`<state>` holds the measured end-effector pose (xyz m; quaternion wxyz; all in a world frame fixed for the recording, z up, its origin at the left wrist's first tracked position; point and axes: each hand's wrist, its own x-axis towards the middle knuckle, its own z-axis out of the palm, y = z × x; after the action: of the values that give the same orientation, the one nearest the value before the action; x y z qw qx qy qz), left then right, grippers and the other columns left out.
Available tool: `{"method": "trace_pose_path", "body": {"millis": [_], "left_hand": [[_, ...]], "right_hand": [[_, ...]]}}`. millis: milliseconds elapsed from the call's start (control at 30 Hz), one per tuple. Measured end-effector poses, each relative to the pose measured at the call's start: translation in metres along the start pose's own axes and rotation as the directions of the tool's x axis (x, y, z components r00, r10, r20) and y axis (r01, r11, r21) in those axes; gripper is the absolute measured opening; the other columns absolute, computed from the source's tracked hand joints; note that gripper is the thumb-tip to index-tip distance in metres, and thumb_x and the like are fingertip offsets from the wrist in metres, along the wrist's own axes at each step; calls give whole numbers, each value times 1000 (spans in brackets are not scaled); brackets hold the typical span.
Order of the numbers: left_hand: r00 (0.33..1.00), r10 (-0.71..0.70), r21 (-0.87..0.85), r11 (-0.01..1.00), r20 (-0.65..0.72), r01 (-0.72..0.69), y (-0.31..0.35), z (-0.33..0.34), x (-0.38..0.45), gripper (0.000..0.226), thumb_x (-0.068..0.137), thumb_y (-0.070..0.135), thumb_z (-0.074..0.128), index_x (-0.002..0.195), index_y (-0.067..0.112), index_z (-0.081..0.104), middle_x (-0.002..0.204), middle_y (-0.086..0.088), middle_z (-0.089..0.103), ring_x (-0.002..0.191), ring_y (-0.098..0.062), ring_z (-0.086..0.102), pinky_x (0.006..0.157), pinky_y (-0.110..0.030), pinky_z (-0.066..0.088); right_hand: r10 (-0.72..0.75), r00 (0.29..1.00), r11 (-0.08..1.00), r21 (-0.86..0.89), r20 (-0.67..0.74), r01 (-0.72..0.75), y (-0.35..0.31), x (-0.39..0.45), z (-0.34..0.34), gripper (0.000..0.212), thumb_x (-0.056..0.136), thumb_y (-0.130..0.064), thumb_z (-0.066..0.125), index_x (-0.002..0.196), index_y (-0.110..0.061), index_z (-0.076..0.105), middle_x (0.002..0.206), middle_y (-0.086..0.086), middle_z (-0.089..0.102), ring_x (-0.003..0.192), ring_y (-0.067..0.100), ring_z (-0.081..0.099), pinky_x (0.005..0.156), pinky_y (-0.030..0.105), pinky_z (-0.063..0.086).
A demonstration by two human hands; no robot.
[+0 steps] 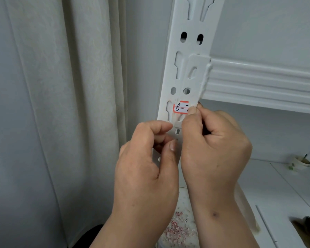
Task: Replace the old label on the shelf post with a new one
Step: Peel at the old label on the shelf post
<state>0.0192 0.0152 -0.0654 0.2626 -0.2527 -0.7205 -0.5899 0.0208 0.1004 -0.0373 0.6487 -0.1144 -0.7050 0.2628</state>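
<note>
Pressing label [182,107] on white post [191,43], both hands; curtain [61,86] behind.

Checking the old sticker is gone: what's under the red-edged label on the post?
Unclear. The label lies flat on the white post, smudgy residue around it; the right hand covers its right end.

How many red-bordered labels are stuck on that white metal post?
1: a red-bordered white paper label on the white metal shelf post, partly under the right hand. The hands may hide others lower down.
</note>
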Motion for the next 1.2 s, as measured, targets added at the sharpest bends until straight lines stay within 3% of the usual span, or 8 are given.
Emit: {"method": "trace_pose_path", "body": {"millis": [167, 367, 500, 767, 900, 1000, 1100, 1200], "left_hand": [[1000, -4, -6, 1000, 4, 4, 1, 0, -1, 26, 83, 28, 58, 99, 47, 52, 95, 35, 61, 94, 2, 59, 77, -4, 39], [1000, 4, -19, 1000, 1, -4, 1, -1, -2, 26, 83, 26, 58, 98, 46, 53, 93, 34, 61, 93, 0, 59, 77, -4, 40], [1000, 0, -20, 1000, -6, 0, -1, 0, -2, 25, 84, 27, 59, 98, 47, 52, 92, 32, 62, 92, -1, 59, 78, -4, 40], [1000, -7, -6, 1000, -4, 7, -2, 0, -1, 29, 83, 28, 58, 98, 51, 50, 95, 33, 62, 93, -1, 60, 79, -7, 42], [1000, -6, -13, 1000, -2, 6, -1, -1, -2, 28, 83, 28, 58, 99, 49, 50, 94, 32, 62, 92, -3, 60, 80, -7, 41], [1000, -4, -21, 1000, 0, 4, -1, -2, -3, 28, 83, 29, 58, 99, 50, 50, 94, 31, 63, 93, -4, 62, 79, -9, 43], [1000, 9, -7, 1000, 0, -9, -3, -3, -2, 29, 83, 28, 59, 98, 51, 50, 93, 30, 63, 92, -3, 61, 79, -9, 43], [1000, 7, -15, 1000, -3, -7, -4, -4, -1, 29, 83, 28, 59, 99, 50, 50, 93, 29, 63, 92, -2, 61, 80, -8, 42]], "right_hand": [[-52, 999, 998, -38, -3, 52, 2, 1, -1, 37, 84, -12, 57, 52, -20, 39, 51, -7, 29, 54, 19, 34, 57, 19, 25], [24, 999, 998, 51, 34, -26, 0, 0, -3, 39, 87, -24, 54, 52, -27, 36, 47, -9, 30, 48, 7, 35, 48, 9, 25], [93, 995, 990, 101, 26, -95, 2, 1, -1, 42, 84, -19, 59, 48, -22, 37, 46, -6, 31, 46, 8, 34, 46, 10, 24], [26, 999, 998, 51, -39, -24, -1, 1, 3, 40, 80, -9, 57, 48, -16, 34, 47, -9, 27, 46, 9, 29, 46, 9, 23], [35, 999, 999, 39, -22, -34, 4, -1, 2, 36, 83, -13, 55, 48, -13, 44, 49, -7, 33, 50, 10, 35, 48, 10, 26], [67, 997, 992, 110, 23, -69, 2, -5, 1, 28, 83, -20, 51, 64, -12, 69, 52, -7, 44, 53, 2, 43, 51, 6, 29], [118, 993, 981, 153, 28, -121, 0, -5, 3, 27, 83, -27, 55, 64, -14, 70, 53, -4, 52, 54, 5, 48, 53, 7, 32], [126, 992, 983, 134, 22, -128, 2, -3, 3, 26, 84, -21, 60, 60, -16, 67, 51, -4, 47, 51, 7, 45, 52, 10, 31]]}}
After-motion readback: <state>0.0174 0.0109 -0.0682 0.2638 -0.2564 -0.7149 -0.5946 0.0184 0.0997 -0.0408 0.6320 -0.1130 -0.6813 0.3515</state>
